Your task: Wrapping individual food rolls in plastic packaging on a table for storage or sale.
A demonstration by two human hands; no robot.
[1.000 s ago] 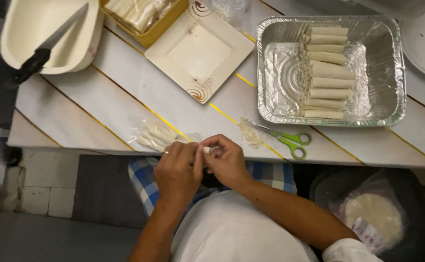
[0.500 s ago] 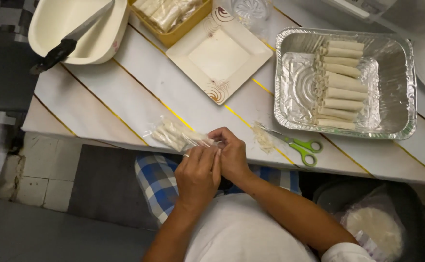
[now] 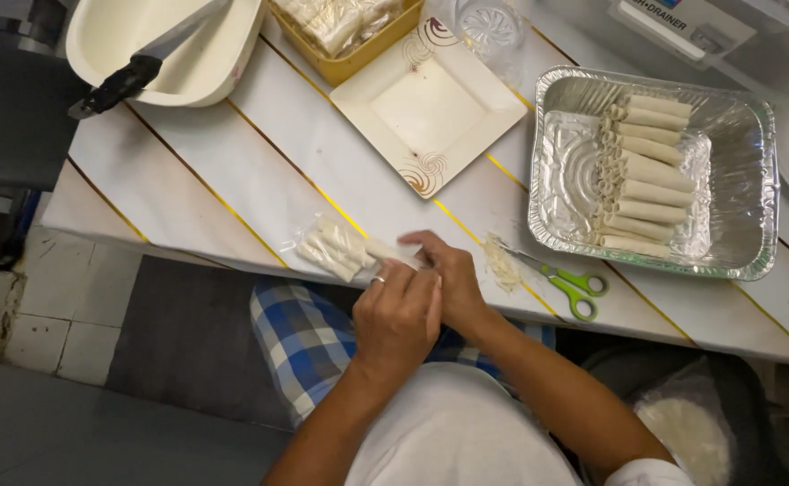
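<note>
A clear plastic packet of pale cheese sticks point(image 3: 336, 248) lies at the near edge of the white table point(image 3: 232, 180). My left hand point(image 3: 396, 317) and my right hand point(image 3: 444, 279) are together at the packet's right end, fingers pinched on one pale stick point(image 3: 389, 251) that pokes out of it. A foil tray point(image 3: 736, 153) at the right holds a row of several rolled pale wrappers point(image 3: 642, 171).
Green-handled scissors point(image 3: 570, 286) lie right of my hands beside some shreds point(image 3: 502, 265). A square cream plate point(image 3: 428, 110) sits mid-table, a yellow box of packets point(image 3: 345, 27) behind it, a cream bowl point(image 3: 201, 67) with a black-handled knife point(image 3: 133, 72) far left.
The view has shifted and drawn closer. My hands stay together at the packet's end, and a stick now shows further out of the plastic.
</note>
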